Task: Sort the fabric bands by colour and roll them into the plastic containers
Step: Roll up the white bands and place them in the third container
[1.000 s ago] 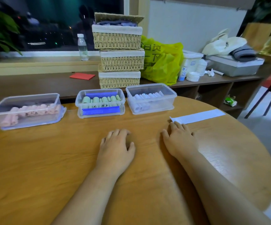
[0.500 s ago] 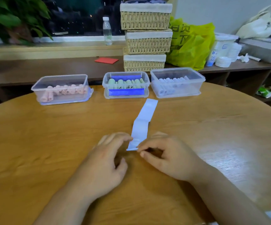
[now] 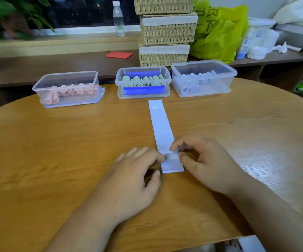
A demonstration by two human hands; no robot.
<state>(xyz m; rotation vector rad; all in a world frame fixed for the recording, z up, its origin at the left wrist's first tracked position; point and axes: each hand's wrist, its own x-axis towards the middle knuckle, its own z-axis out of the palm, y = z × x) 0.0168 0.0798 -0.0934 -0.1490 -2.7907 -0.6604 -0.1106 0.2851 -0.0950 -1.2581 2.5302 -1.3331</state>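
Observation:
A pale lavender fabric band (image 3: 160,130) lies flat on the round wooden table (image 3: 47,151), running from near the middle container toward me. My left hand (image 3: 136,177) touches the band's near end from the left with its fingertips. My right hand (image 3: 203,160) pinches the same end from the right, fingers curled. Three clear plastic containers stand in a row behind: pink rolls in the left one (image 3: 67,89), green rolls in the middle one (image 3: 143,82), lavender rolls in the right one (image 3: 203,77).
Stacked wicker baskets (image 3: 167,31), a yellow-green plastic bag (image 3: 219,31), a water bottle (image 3: 118,19) and a red card (image 3: 118,55) sit on the bench behind the table. White cups and tubs (image 3: 257,44) stand at the far right. A plant (image 3: 7,15) is at the back left.
The band, first lying sideways at the right, was brought to the centre and now lies straight lengthwise. Both hands have closed in on its near end. The camera tilted down and nearer.

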